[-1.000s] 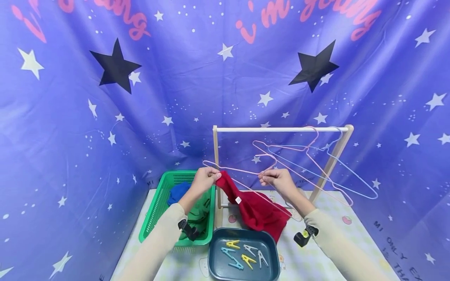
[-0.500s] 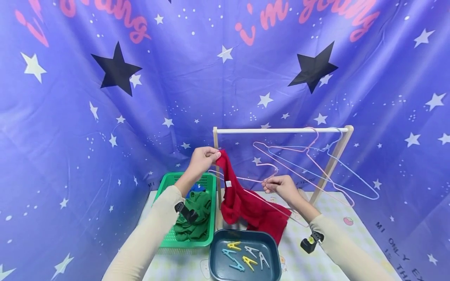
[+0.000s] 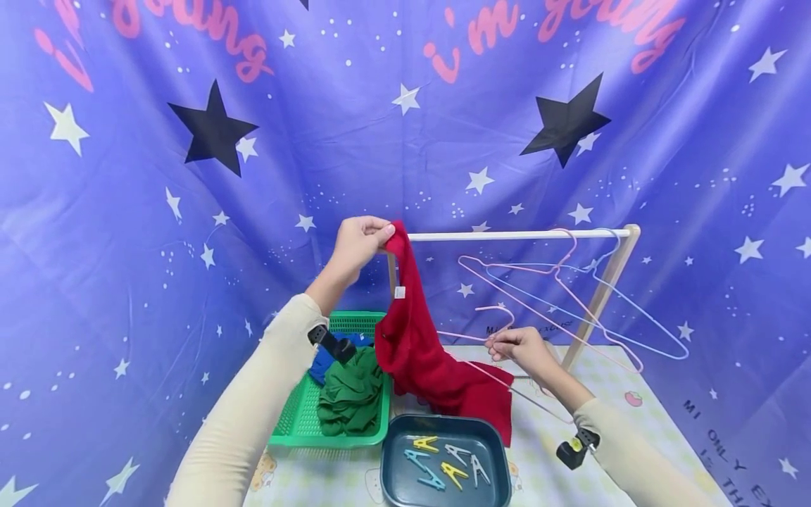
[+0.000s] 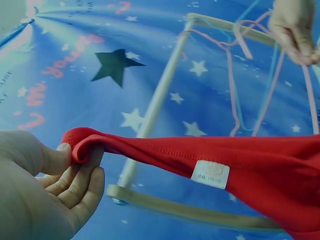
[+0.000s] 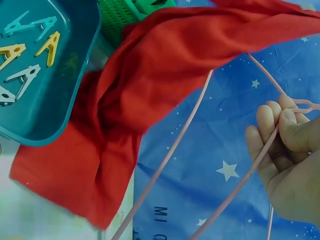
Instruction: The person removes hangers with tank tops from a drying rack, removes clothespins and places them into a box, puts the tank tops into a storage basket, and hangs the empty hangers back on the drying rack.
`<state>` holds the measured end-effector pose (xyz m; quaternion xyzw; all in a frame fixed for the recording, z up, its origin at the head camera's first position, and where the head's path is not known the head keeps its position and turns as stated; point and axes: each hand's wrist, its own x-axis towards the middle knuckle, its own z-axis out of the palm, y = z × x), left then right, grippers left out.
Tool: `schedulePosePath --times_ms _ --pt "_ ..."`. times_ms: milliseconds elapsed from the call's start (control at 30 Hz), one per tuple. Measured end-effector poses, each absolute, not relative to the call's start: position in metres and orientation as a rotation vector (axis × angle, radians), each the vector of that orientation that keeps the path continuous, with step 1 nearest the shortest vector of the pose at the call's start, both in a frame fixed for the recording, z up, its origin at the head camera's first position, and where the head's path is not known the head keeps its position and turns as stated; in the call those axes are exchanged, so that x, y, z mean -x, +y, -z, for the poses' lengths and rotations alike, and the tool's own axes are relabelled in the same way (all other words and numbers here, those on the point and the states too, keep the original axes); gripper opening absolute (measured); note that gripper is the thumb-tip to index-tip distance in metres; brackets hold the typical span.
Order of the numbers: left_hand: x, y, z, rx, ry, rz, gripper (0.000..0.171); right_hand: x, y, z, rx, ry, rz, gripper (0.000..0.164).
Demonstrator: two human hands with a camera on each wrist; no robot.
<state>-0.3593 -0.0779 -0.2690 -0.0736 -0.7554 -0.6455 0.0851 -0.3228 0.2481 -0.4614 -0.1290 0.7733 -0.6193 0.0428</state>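
Note:
My left hand (image 3: pixel 357 243) pinches the ribbed edge of a red garment (image 3: pixel 412 338) between thumb and fingers and holds it up at rack-bar height. A white size label (image 4: pixel 211 174) shows on the cloth in the left wrist view. The garment slants down to the right, its lower end hanging behind the basin. My right hand (image 3: pixel 519 348) pinches a pink wire hanger (image 5: pixel 175 142) just below its hook. The hanger's left end is hidden by the red cloth; its lower bar crosses in front of the garment in the head view.
A white-barred rack (image 3: pixel 519 236) carries another pink hanger (image 3: pixel 575 243) and a blue hanger (image 3: pixel 652 320) at its right. At left, a green basket (image 3: pixel 355 322) holds green cloth (image 3: pixel 351 394) and blue cloth (image 3: pixel 323 359). A dark basin (image 3: pixel 386 458) in front holds several clothespins (image 3: pixel 453 475).
My left hand has risen, lifting the red garment's edge from below the rack bar to its height. My right hand has moved slightly down and right with the hanger.

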Motion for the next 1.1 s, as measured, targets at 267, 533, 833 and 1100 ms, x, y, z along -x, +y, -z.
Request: schedulePosePath --times_ms 267,533,833,1100 --pt "0.358 -0.082 0.233 0.265 -2.195 2.024 0.029 0.323 0.254 0.467 0.316 2.338 1.922 0.023" --pt "0.357 -0.086 0.201 0.221 -2.167 2.102 0.032 0.323 0.257 0.468 0.314 2.354 1.921 0.023" --pt "0.350 -0.098 0.151 0.225 -2.052 2.181 0.033 0.320 0.258 0.471 0.305 2.369 1.921 0.021" --pt "0.345 -0.113 0.097 0.044 -1.829 2.370 0.031 0.319 0.258 0.473 0.323 2.355 1.923 0.023"
